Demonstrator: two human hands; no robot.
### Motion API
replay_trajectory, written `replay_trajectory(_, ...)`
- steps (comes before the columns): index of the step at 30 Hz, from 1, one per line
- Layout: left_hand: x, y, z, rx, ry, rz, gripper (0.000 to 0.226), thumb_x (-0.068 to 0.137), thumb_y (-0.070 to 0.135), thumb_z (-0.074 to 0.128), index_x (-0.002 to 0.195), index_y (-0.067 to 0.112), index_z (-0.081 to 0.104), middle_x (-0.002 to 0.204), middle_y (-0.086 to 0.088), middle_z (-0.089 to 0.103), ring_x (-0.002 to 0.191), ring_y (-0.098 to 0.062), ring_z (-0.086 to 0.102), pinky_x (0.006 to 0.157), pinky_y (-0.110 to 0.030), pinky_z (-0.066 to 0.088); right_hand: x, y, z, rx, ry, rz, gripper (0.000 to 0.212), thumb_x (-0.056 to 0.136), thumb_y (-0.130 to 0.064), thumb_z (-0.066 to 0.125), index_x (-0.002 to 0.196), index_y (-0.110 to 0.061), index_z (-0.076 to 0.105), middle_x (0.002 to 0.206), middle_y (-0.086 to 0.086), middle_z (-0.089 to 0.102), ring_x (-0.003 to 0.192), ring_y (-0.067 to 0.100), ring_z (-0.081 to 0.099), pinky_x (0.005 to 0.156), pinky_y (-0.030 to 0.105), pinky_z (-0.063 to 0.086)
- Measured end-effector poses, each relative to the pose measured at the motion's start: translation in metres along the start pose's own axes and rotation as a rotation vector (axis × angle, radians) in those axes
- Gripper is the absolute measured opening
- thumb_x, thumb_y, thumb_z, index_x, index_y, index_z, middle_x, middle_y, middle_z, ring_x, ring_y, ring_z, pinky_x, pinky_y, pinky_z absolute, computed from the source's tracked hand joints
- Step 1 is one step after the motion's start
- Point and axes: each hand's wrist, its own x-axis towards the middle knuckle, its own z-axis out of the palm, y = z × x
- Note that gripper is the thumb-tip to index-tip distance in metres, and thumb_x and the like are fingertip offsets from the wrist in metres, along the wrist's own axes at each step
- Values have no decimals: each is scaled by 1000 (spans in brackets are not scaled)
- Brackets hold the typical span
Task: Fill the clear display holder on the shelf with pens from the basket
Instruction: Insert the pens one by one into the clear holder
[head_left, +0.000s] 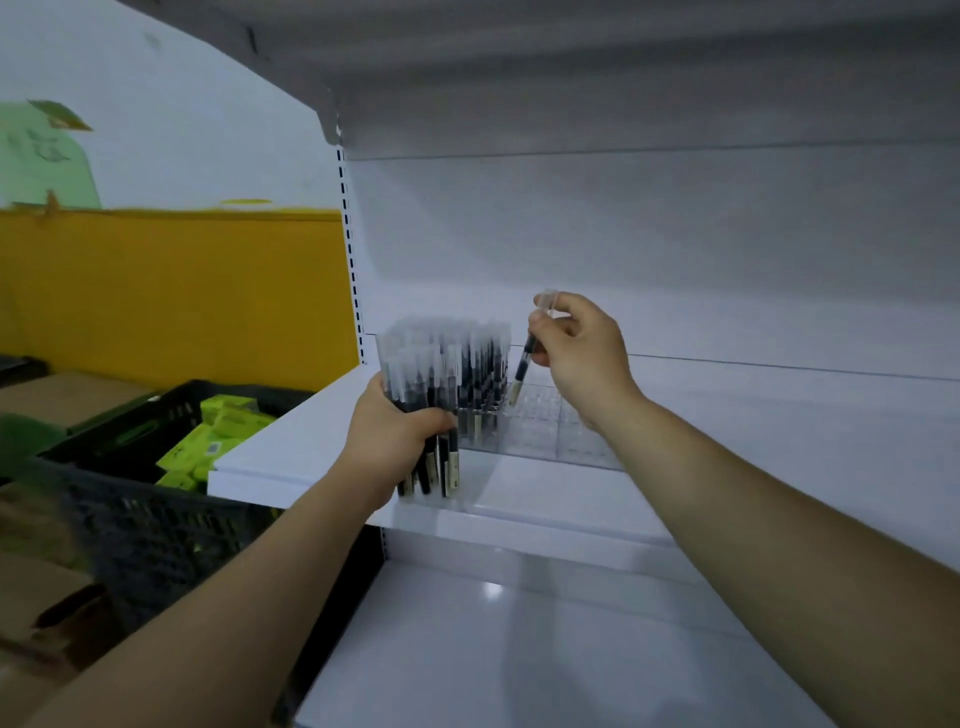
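Head view: left hand (387, 436) grips pen bundle (421, 374); right hand (582, 348) pinches pen (522, 369) over part-filled holder (540, 431).

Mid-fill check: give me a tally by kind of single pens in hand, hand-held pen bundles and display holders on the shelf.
Single pen, pinched by right hand: 1
Pen bundle, gripped by left hand: 1
Clear display holder: 1
Total: 3

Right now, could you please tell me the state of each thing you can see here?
Clear display holder: left part filled, right cells empty.
Left hand: grips a bundle of pens, upright.
Right hand: pinches a single pen, tilted over the holder.
Basket: holds green packs.
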Motion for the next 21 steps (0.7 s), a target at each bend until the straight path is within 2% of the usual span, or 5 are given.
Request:
replay_trajectory(4, 19, -6, -1, -11, -16, 0, 43, 70, -4, 76, 101, 22, 61, 92, -1, 71, 84, -19, 68, 72, -31, 55, 16, 8, 11, -1, 54, 10, 13, 97, -21, 56, 109, -24, 60, 82, -3, 62, 73, 6, 62, 87, 36, 57)
replay_trajectory(7, 28, -13, -2, -32, -23, -7, 43, 71, -4, 76, 99, 24, 59, 92, -1, 71, 85, -20, 68, 76, -34, 56, 25, 19, 18, -17, 55, 55, 18, 97, -21, 56, 114, -19, 60, 83, -3, 62, 73, 7, 63, 88, 39, 57)
replay_trajectory(13, 39, -20, -9, -52, -54, 8, 42, 73, -6, 74, 96, 25, 60, 91, -1, 70, 84, -18, 68, 73, -30, 54, 32, 30, 28, -52, 37, 84, 14, 97, -21, 55, 111, -21, 59, 83, -1, 62, 76, 10, 65, 87, 41, 57)
replay_trajectory(18, 44, -23, -11, -57, -93, 20, 43, 73, -6, 74, 95, 28, 59, 93, 1, 70, 85, -16, 67, 73, -29, 53, 30, 41, 38, -193, -13, 79, 12, 96, -23, 58, 107, -23, 61, 83, -4, 63, 74, 12, 66, 85, 44, 56)
replay_trajectory(21, 45, -24, -10, -75, -103, 24, 42, 73, -7, 73, 93, 28, 60, 92, 3, 70, 84, -13, 67, 70, -25, 52, 27, 47, 44, -306, -12, 66, 14, 94, -24, 60, 107, -19, 59, 88, -1, 64, 85, 22, 67, 83, 39, 55)
